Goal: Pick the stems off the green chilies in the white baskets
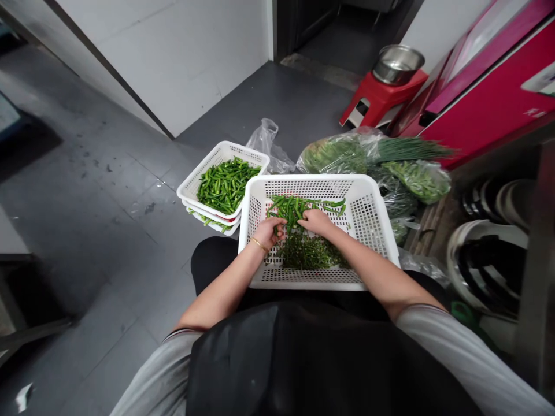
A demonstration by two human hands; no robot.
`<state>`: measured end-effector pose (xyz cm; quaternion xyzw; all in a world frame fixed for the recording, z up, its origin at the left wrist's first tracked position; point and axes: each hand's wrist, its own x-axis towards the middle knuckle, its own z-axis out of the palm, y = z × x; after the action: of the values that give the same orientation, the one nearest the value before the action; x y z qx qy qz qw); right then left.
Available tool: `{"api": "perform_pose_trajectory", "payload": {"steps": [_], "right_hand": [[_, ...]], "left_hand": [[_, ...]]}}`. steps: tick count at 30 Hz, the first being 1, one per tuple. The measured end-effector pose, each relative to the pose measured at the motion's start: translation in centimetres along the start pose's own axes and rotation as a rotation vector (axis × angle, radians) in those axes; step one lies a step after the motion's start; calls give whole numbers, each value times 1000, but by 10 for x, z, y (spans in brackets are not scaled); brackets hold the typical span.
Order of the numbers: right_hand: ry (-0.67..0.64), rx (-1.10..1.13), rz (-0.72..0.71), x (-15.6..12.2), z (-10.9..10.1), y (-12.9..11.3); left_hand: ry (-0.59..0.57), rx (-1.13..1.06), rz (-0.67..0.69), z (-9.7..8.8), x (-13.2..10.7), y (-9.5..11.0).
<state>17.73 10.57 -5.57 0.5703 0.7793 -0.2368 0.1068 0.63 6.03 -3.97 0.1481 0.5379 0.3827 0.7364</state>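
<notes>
The floor (108,190) is grey and smooth, stained in places, with a pale wall far left and a glossy red cabinet (489,98) far right. Before the cabinet lie clear plastic bags of greens (390,167), crinkled and shiny, with long thin stalks poking out right.

Nearest sits the big basket (377,214), white rigid plastic with a slotted lattice wall, resting on the person's lap. Left of it and a little farther is a stack of smaller baskets (195,179), same lattice make, the top one heaped with slim glossy green chillies (225,185). Far off, a steel bowl (398,63) stands on a red stool (373,98).

Inside the big basket, whole chillies (299,207) lie at the far side and a darker tangle of stems (307,254) sits near. Both hands work at the pile: the left hand (269,231), bracelet at the wrist, is curled, fingertips pinching a chilli; the right hand (318,221) is closed over the heap, fingers pressed together on chillies.

This looks like de-stemming, partway through. The next move calls for a small firm pinch at the cap.
</notes>
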Motion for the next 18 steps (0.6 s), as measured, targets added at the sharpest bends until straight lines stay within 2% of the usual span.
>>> {"api": "perform_pose_trajectory", "payload": {"steps": [3,4,6,8,9,11,13,15,18], "right_hand": [[58,128,-122,-28,1,-1],[40,226,-169,-36,1,-1],[-77,513,-197,-45,0,2],[-207,801,-159,-48,-3,4],[-230,887,-148,-49,-5,3],[-186,940,-198,-51,-9,-2],[-121,998,-258,-57,-11,-11],[-104,1212,-223,-63,-9,-22],[-202,1513,-40,-64,3,-32]], "left_hand": [[-16,200,49,9,6,-14],[-22,289,77,11,5,-17],[-49,497,163,12,1,-20],[-149,709,315,10,-8,-17],[-216,799,409,8,-13,-14],[-335,927,592,5,-25,-8],[-388,961,709,3,-35,-2],[-421,963,772,2,-42,4],[-482,996,824,3,-48,10]]}}
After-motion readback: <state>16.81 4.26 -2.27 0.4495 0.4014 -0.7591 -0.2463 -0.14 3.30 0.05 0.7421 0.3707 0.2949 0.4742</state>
